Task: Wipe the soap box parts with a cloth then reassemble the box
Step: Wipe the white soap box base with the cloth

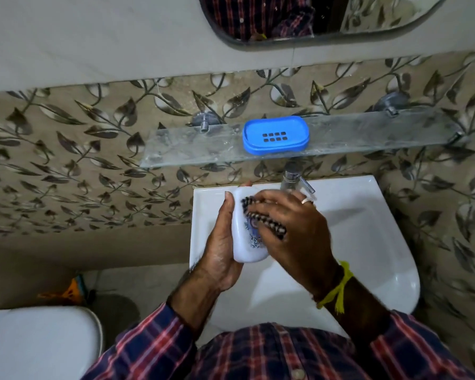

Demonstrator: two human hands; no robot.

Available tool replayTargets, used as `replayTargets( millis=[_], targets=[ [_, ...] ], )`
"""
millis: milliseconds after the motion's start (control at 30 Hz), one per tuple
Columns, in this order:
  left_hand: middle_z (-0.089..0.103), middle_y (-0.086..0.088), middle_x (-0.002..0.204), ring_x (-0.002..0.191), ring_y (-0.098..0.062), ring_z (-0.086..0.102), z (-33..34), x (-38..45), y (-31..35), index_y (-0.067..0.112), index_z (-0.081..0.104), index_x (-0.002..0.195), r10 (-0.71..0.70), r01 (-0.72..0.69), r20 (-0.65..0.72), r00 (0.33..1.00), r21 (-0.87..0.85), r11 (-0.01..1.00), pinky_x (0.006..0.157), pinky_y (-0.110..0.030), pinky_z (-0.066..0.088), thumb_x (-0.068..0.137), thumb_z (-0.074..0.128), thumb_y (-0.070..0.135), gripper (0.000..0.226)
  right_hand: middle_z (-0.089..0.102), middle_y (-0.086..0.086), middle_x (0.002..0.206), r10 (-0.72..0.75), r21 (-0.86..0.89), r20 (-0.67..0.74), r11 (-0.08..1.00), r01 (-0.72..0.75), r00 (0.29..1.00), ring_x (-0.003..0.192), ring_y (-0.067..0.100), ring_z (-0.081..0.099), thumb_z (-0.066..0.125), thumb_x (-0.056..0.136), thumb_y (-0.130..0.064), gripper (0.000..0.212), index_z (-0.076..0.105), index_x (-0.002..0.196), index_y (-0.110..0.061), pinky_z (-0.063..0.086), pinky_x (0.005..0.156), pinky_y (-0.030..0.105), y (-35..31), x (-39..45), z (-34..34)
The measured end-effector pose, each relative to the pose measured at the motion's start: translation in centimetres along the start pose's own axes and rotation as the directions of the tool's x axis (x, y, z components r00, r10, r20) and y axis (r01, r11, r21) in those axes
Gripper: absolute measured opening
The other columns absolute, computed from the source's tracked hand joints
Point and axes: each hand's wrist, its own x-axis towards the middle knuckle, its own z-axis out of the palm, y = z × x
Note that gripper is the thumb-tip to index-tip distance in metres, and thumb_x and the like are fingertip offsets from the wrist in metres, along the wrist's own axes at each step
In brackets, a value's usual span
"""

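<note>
My left hand (221, 250) grips a white soap box lid (246, 242) with a blue print on it, held upright over the sink. My right hand (294, 229) presses a dark checked cloth (263, 219) against the lid's face, fingers curled over the cloth. The right hand looks blurred. The blue soap box base (276, 135), with a grid of drain slots, lies on the glass shelf (368, 138) above the sink.
A white wash basin (368, 242) lies below my hands, with a chrome tap (294, 182) at its back. A mirror (313, 20) hangs above the shelf. A white toilet lid (39, 344) is at the lower left. Leaf-patterned tiles cover the wall.
</note>
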Motion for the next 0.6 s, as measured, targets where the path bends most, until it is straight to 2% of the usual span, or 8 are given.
replayTargets(
  millis=[100, 167, 267, 333, 400, 467, 533, 600],
  targets=[
    [0.069, -0.006, 0.129, 0.118, -0.018, 0.065, 0.1, -0.1, -0.5, 0.016, 0.071, 0.126, -0.004, 0.005, 0.050, 0.999, -0.031, 0.999, 0.098, -0.033, 0.053, 0.098, 0.044, 0.056, 0.055, 0.071, 0.001, 0.117, 0.084, 0.063, -0.072, 0.995, -0.079, 0.994, 0.104, 0.018, 0.065, 0.070, 0.078, -0.009, 0.026, 0.077, 0.102, -0.015, 0.053, 0.091, 0.038, 0.1, 1.1, 0.0],
    [0.072, -0.004, 0.121, 0.111, -0.018, 0.069, -0.2, 0.2, -0.1, 0.021, 0.074, 0.120, 0.007, -0.003, 0.069, 0.998, -0.057, 0.998, 0.094, -0.033, 0.055, 0.099, 0.042, 0.056, 0.052, 0.071, 0.001, 0.118, 0.000, 0.076, -0.042, 0.997, 0.003, 0.999, 0.105, 0.016, 0.063, 0.068, 0.078, -0.008, 0.028, 0.077, 0.104, -0.016, 0.051, 0.092, 0.036, -0.5, 0.7, 0.3],
    [0.070, -0.011, 0.120, 0.109, -0.024, 0.067, -0.7, 0.4, 0.3, 0.029, 0.068, 0.129, 0.020, -0.018, 0.033, 0.999, -0.081, 0.997, 0.093, -0.040, 0.056, 0.097, 0.044, 0.058, 0.050, 0.070, 0.001, 0.119, -0.125, 0.050, 0.006, 0.991, 0.125, 0.992, 0.104, 0.016, 0.060, 0.070, 0.079, -0.007, 0.029, 0.077, 0.106, -0.016, 0.047, 0.093, 0.026, -0.6, -1.6, 0.4],
    [0.070, -0.013, 0.124, 0.109, -0.024, 0.068, -0.6, 0.6, -0.2, 0.026, 0.067, 0.131, -0.006, 0.007, 0.013, 1.000, -0.058, 0.998, 0.095, -0.040, 0.055, 0.097, 0.042, 0.060, 0.054, 0.072, 0.001, 0.117, -0.007, 0.072, -0.040, 0.997, 0.010, 0.999, 0.105, 0.016, 0.063, 0.073, 0.078, -0.005, 0.027, 0.078, 0.103, -0.015, 0.047, 0.096, 0.024, 0.1, -1.6, 0.3],
    [0.070, -0.012, 0.123, 0.107, -0.023, 0.069, -0.5, 0.8, -0.6, 0.021, 0.070, 0.126, -0.027, 0.027, -0.008, 1.000, -0.045, 0.999, 0.091, -0.037, 0.057, 0.095, 0.043, 0.062, 0.058, 0.072, 0.000, 0.117, 0.069, 0.080, -0.054, 0.995, -0.065, 0.996, 0.104, 0.018, 0.065, 0.073, 0.078, -0.005, 0.027, 0.078, 0.103, -0.015, 0.049, 0.095, 0.030, 0.3, -1.0, 0.5],
    [0.073, -0.011, 0.117, 0.104, -0.022, 0.070, -0.6, 1.1, -0.3, 0.017, 0.075, 0.118, -0.037, 0.037, -0.007, 0.999, -0.023, 0.999, 0.088, -0.035, 0.058, 0.095, 0.041, 0.064, 0.062, 0.071, 0.000, 0.119, -0.041, 0.090, -0.003, 0.995, 0.041, 0.999, 0.105, 0.019, 0.064, 0.070, 0.081, -0.007, 0.028, 0.077, 0.106, -0.017, 0.047, 0.100, 0.029, -0.2, -1.1, 0.7],
    [0.075, -0.008, 0.108, 0.104, -0.020, 0.069, -0.7, 1.3, 0.2, 0.021, 0.080, 0.106, -0.030, 0.030, 0.008, 1.000, 0.021, 0.999, 0.094, -0.034, 0.055, 0.097, 0.032, 0.067, 0.067, 0.071, -0.001, 0.119, -0.153, 0.078, 0.005, 0.985, 0.153, 0.988, 0.105, 0.021, 0.064, 0.071, 0.082, -0.009, 0.027, 0.077, 0.106, -0.018, 0.047, 0.104, 0.034, -0.5, -2.0, 0.6],
    [0.075, -0.009, 0.109, 0.103, -0.021, 0.070, -0.7, 1.4, 0.1, 0.020, 0.080, 0.106, -0.038, 0.038, -0.001, 0.999, 0.012, 0.999, 0.090, -0.036, 0.057, 0.098, 0.031, 0.067, 0.068, 0.072, 0.000, 0.118, -0.091, 0.078, -0.047, 0.992, 0.095, 0.995, 0.104, 0.020, 0.065, 0.073, 0.080, -0.006, 0.027, 0.078, 0.104, -0.017, 0.051, 0.097, 0.037, 0.0, -2.1, 0.4]
  ],
)
